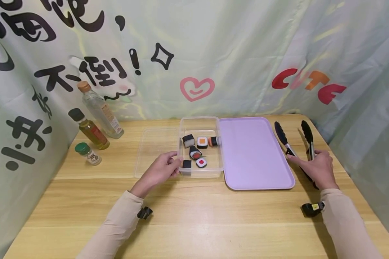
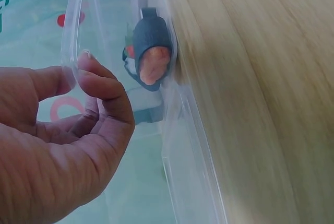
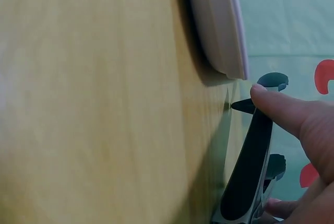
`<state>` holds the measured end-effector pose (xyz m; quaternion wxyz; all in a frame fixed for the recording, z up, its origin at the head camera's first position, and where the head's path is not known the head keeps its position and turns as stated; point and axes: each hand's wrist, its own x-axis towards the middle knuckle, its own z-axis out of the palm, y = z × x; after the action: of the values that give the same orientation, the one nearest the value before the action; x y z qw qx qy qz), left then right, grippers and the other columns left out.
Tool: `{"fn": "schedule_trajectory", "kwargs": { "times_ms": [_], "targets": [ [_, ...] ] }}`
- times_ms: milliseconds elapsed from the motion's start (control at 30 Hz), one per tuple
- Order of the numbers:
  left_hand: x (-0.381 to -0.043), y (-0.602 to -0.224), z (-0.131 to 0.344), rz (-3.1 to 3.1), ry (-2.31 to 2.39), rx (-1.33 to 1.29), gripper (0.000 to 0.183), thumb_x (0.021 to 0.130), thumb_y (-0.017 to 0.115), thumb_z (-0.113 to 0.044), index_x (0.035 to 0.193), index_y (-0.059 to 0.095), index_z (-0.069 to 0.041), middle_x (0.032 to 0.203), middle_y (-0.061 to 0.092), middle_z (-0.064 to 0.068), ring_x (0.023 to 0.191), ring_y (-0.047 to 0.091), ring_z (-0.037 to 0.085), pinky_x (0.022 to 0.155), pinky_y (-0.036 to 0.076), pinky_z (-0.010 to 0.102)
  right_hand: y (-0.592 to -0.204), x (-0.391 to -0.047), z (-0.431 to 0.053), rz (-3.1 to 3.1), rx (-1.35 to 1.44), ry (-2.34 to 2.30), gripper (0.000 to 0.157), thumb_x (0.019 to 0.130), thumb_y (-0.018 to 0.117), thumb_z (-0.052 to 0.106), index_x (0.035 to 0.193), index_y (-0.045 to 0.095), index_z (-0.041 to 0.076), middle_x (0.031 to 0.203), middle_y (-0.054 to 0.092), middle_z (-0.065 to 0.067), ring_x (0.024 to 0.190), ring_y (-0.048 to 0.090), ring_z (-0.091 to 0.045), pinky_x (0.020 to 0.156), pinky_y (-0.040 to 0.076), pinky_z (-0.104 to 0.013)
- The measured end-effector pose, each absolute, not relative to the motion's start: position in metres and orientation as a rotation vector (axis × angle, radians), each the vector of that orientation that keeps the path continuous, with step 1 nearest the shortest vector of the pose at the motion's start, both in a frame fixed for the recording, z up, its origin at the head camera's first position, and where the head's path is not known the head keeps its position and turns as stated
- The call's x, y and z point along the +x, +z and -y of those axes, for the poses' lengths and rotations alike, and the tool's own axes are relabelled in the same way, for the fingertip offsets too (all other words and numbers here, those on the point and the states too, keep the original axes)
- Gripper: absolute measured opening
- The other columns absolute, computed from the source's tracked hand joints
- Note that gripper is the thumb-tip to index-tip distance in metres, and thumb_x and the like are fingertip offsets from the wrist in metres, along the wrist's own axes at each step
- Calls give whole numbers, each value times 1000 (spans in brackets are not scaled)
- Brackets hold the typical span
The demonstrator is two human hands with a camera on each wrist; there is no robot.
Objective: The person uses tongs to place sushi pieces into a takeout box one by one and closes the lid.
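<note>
My left hand point(image 1: 160, 169) pinches the rim of a clear plastic box point(image 1: 214, 158) at its front left corner, thumb and forefinger on the edge in the left wrist view. Several toy-like sushi pieces lie inside, among them a white roll with an orange centre point(image 1: 202, 142) and a dark-wrapped cone point(image 1: 195, 153). On the right, my right hand point(image 1: 319, 169) grips a pair of black and silver tongs point(image 3: 250, 166) around their arms, thumb on one side and fingers on the other. The tongs' black tips stand spread apart, pointing to the back.
A flat purple tray point(image 1: 256, 154) lies between box and tongs. Left of the box is a clear lid point(image 1: 155, 144). A tall clear bottle point(image 1: 103, 111), an oil bottle point(image 1: 92, 131) and a green-capped shaker point(image 1: 89, 154) stand at the left. A printed curtain point(image 1: 240, 54) hangs behind the table.
</note>
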<state>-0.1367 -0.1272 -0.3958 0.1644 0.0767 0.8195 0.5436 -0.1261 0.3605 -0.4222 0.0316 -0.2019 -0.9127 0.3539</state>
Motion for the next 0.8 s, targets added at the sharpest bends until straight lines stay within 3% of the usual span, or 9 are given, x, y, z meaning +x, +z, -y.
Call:
{"fn": "schedule_trajectory", "kwargs": {
  "times_ms": [67, 233, 433, 533, 800],
  "targets": [
    [-136, -396, 128, -2337, 1539, 197, 57, 106, 55, -24, 152, 38, 5, 80, 62, 12, 66, 55, 16, 50, 37, 21, -421, -125, -361, 2836, -628, 1098, 115, 84, 75, 58, 145, 22, -23, 136, 29, -46, 118, 36, -55, 98, 36, -69],
    [-135, -395, 133, -2379, 1479, 162, 60, 106, 54, -37, 152, 42, -1, 83, 63, 10, 66, 53, 16, 52, 36, 23, -416, -123, -361, 2877, -655, 1077, 122, 85, 72, 62, 151, 12, -20, 142, 22, -48, 126, 28, -60, 97, 34, -71],
    [-128, -389, 147, -2498, 1395, 194, 55, 106, 52, -43, 145, 52, -4, 95, 65, 15, 77, 65, 28, 64, 53, 36, -406, -114, -357, 2824, -666, 1027, 119, 85, 72, 62, 152, 13, -17, 145, 23, -45, 130, 22, -60, 98, 32, -70],
    [-122, -385, 156, -2535, 1386, 189, 52, 106, 52, -42, 142, 54, -5, 99, 66, 17, 79, 66, 30, 68, 55, 42, -399, -109, -354, 2782, -639, 1013, 116, 87, 72, 60, 152, 15, -17, 146, 24, -44, 131, 22, -58, 102, 29, -71],
    [-106, -378, 186, -2629, 1412, 137, 40, 105, 57, -31, 134, 60, -3, 97, 69, 19, 80, 67, 33, 70, 57, 37, -379, -95, -335, 2649, -558, 1019, 95, 92, 71, 49, 153, 29, -10, 148, 33, -34, 132, 32, -49, 103, 31, -63]
  ]
}}
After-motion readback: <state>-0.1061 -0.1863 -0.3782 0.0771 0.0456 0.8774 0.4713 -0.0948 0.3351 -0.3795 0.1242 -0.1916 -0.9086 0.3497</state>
